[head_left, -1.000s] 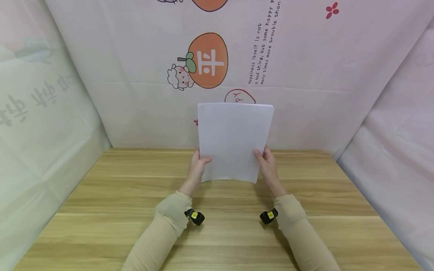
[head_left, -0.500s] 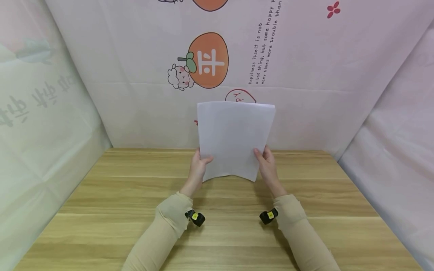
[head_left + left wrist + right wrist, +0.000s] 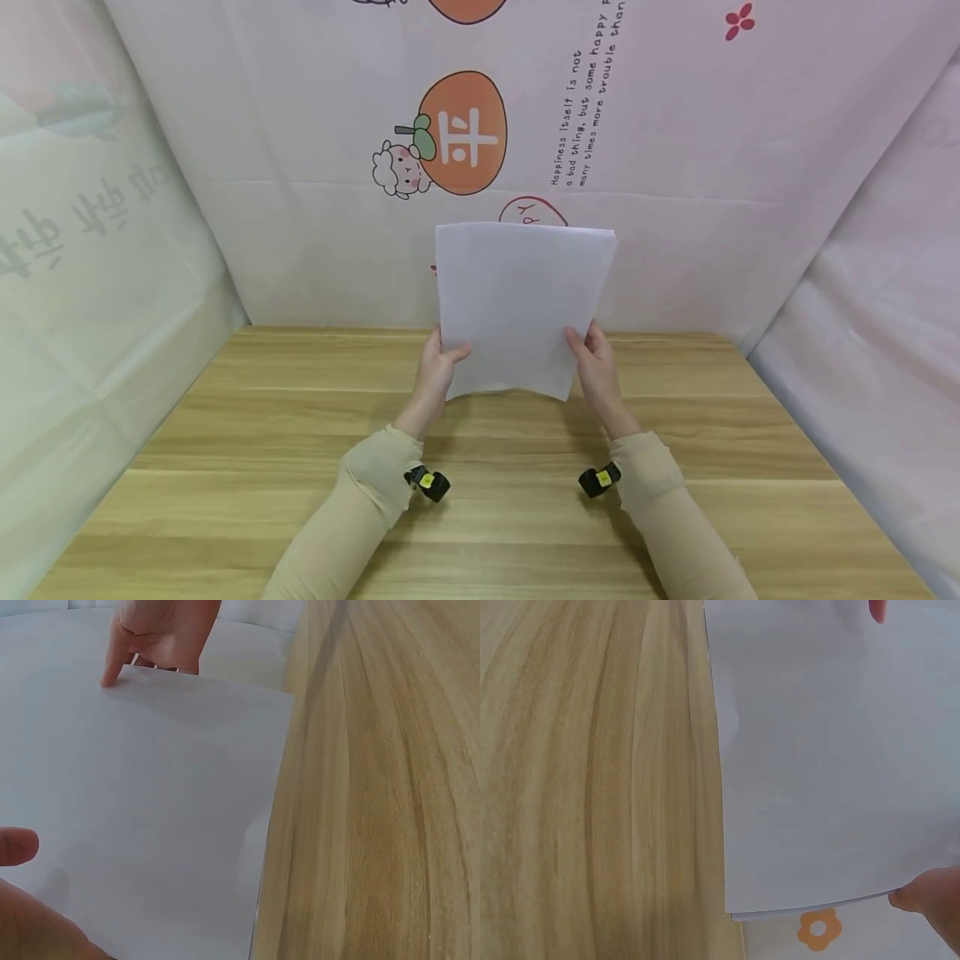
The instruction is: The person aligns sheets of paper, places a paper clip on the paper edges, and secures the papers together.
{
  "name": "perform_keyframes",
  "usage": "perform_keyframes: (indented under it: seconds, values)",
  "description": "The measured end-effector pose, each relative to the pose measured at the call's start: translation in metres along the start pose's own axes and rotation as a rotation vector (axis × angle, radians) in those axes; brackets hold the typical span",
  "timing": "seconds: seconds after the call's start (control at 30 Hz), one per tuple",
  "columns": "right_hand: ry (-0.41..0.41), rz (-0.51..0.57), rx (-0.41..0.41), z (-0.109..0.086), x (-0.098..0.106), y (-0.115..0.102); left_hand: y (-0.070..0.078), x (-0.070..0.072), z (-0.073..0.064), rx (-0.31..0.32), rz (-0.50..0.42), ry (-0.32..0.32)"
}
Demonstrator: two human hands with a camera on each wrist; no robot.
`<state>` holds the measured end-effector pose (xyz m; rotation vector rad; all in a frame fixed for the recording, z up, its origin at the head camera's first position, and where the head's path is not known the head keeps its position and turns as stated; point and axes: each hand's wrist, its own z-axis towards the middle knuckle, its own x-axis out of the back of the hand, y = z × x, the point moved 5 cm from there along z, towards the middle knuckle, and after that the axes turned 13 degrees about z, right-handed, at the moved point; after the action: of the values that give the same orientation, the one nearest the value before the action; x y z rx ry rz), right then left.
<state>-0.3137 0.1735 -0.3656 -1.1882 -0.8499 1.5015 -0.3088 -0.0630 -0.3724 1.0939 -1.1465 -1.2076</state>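
Note:
A stack of blank white paper [image 3: 517, 300] is held up, tilted, near the back of the table, its lower edge bowed. My left hand [image 3: 435, 371] grips its left side low down, thumb across the front face. On the opposite side my right hand [image 3: 597, 367] pinches it the same way, with the thumb in front and the fingers behind. In the left wrist view the paper [image 3: 165, 795] spreads between both hands. Several sheet edges show along the stack [image 3: 840, 787] in the right wrist view. The fingers behind the paper are mostly hidden.
A wood-grain table [image 3: 510, 517] lies beneath both arms. Behind it hangs a white printed cloth [image 3: 315, 250] with orange fruit drawings and lettering. Pale cloth also closes off the left side [image 3: 112, 292] and right side [image 3: 870, 308]. A black camera sits on each wrist.
The top of the paper has risen slightly and its upper right corner has shifted a little right. The lower edge is more bowed than a second ago. Both hands keep hold.

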Motion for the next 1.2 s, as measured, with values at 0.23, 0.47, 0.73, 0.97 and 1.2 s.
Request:
perform_keyframes:
  seconds: [0.23,0.47,0.73,0.97,1.2]
  values:
    - [0.0,0.018,-0.003,-0.001,0.001,-0.001,0.001,0.002,0.0,-0.03,0.053,0.014]
    - [-0.018,-0.009,-0.01,-0.002,0.003,0.001,-0.001,0.005,-0.001,-0.044,0.078,0.017]
    - [-0.052,-0.039,-0.005,-0.002,0.008,0.003,-0.003,0.008,0.0,-0.049,0.052,-0.003]
    - [-0.071,-0.078,-0.03,-0.004,0.01,0.01,-0.009,0.011,0.0,-0.047,0.093,-0.025]
    - [-0.109,-0.173,-0.024,-0.005,0.015,0.018,-0.015,0.013,-0.001,-0.028,0.166,-0.058]
